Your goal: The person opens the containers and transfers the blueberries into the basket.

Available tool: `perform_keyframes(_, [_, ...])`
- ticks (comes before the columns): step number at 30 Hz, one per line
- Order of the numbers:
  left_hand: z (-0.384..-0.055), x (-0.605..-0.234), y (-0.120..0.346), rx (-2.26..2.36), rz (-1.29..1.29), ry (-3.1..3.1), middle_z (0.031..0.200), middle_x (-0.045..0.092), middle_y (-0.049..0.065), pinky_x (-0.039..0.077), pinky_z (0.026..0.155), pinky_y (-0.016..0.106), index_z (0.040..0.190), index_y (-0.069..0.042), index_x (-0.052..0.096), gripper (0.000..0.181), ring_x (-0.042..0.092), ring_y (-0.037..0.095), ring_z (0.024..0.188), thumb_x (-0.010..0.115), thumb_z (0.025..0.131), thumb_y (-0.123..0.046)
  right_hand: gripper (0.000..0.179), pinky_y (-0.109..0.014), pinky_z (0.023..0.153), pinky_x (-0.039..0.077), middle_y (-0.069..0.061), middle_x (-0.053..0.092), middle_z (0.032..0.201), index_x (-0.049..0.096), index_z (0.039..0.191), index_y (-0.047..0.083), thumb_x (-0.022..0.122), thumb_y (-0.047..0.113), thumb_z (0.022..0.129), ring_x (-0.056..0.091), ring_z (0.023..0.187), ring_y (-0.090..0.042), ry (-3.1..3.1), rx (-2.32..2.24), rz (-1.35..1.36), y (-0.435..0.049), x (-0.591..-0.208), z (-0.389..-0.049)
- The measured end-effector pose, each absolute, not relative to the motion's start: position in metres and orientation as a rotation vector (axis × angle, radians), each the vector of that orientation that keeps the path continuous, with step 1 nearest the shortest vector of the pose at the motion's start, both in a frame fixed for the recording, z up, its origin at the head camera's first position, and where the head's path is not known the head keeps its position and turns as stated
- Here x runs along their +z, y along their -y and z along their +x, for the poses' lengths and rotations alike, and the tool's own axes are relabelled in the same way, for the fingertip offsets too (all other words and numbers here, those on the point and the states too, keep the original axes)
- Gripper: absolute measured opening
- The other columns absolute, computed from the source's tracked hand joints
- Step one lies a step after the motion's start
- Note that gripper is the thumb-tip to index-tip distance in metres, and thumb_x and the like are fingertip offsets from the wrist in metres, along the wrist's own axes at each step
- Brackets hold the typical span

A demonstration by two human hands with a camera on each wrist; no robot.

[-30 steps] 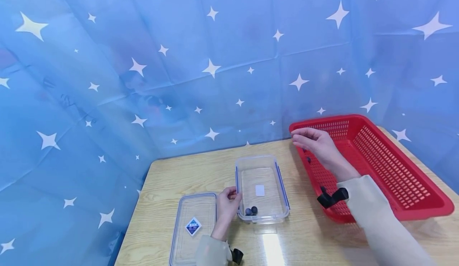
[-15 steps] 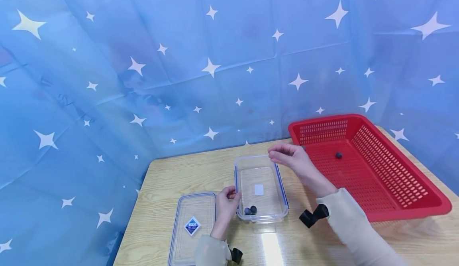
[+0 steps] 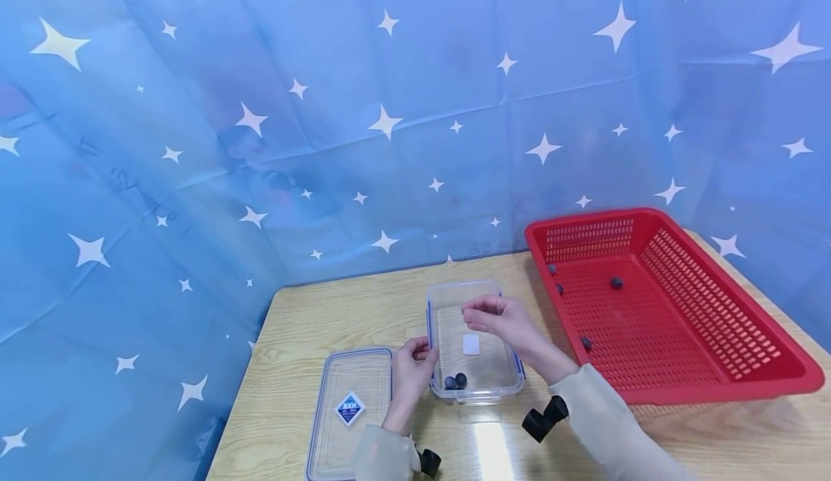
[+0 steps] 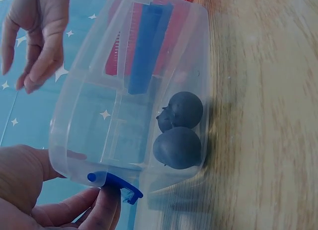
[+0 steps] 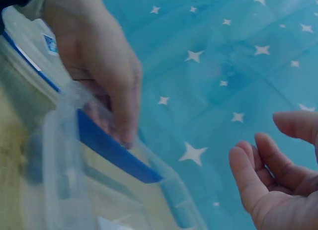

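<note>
My left hand (image 3: 410,369) grips the left rim of a clear plastic food box (image 3: 480,384), thumb over the wall and fingers at the blue clip (image 4: 117,183). Inside, at the near left corner, lie blueberries (image 4: 178,148), two large and a smaller one behind in the left wrist view. Over the box hovers my right hand (image 3: 506,322), fingers loosely bent. A gap shows between its thumb (image 5: 298,124) and fingers in the right wrist view, and nothing is seen in it.
A red basket (image 3: 708,394) stands on the right with several blueberries (image 3: 617,283) spread in it. The box's lid (image 3: 357,394), blue-edged with a diamond label, lies flat left of the box. Behind the wooden table (image 3: 337,315) hangs a blue curtain (image 3: 389,178) with stars.
My right hand has moved left and nearer from the basket's left edge to above the box, uncovering the berries in the basket. The left hand keeps its grip on the rim.
</note>
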State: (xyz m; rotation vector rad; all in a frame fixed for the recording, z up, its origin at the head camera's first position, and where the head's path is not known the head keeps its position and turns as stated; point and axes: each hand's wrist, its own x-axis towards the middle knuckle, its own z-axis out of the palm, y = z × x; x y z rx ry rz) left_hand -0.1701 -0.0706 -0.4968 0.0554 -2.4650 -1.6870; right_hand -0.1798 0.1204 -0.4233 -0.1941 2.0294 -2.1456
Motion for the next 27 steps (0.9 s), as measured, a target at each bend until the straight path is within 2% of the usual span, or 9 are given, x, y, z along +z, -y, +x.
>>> perform_keyframes(6, [-0.170, -0.497, 0.070, -1.697, 0.061, 2.465, 0.083, 0.066, 0.012, 0.048, 0.063, 0.020, 0.097, 0.010, 0.065, 0.021, 0.059, 0.014, 0.070, 0.068, 0.078, 0.003, 0.033, -0.030, 0.085, 0.051, -0.006, 0.065, 0.097, 0.057, 0.110, -0.014, 0.062, 0.011, 0.089, 0.063, 0.092, -0.017, -1.888, -2.159, -0.196, -0.111, -0.442, -0.180])
perform_keyframes(9, [-0.170, -0.497, 0.070, -1.694, 0.060, 2.465, 0.083, 0.066, 0.011, 0.048, 0.063, 0.020, 0.097, 0.010, 0.065, 0.021, 0.059, 0.014, 0.070, 0.068, 0.078, 0.003, 0.032, -0.029, 0.085, 0.051, -0.009, 0.065, 0.098, 0.056, 0.109, -0.015, 0.061, 0.009, 0.089, 0.063, 0.090, -0.016, -1.850, -2.138, -0.194, -0.108, -0.448, -0.181])
perform_keyframes(19, [-0.171, -0.496, 0.071, -1.703, 0.040, 2.472, 0.087, 0.066, 0.018, 0.049, 0.065, 0.021, 0.098, 0.011, 0.064, 0.021, 0.060, 0.017, 0.072, 0.067, 0.079, 0.003, 0.030, -0.023, 0.071, 0.049, -0.009, 0.066, 0.090, 0.060, 0.105, -0.015, 0.066, 0.002, 0.080, 0.057, 0.078, -0.010, -2.095, -1.928, -0.294, -0.100, -0.467, -0.185])
perform_keyframes(27, [-0.170, -0.496, 0.071, -1.706, 0.024, 2.456, 0.087, 0.066, 0.019, 0.049, 0.064, 0.020, 0.098, 0.011, 0.064, 0.021, 0.060, 0.017, 0.072, 0.067, 0.079, 0.002, 0.029, -0.022, 0.064, 0.048, -0.005, 0.064, 0.080, 0.060, 0.100, -0.017, 0.064, -0.003, 0.075, 0.055, 0.071, -0.009, -2.122, -1.871, -0.237, -0.094, -0.478, -0.188])
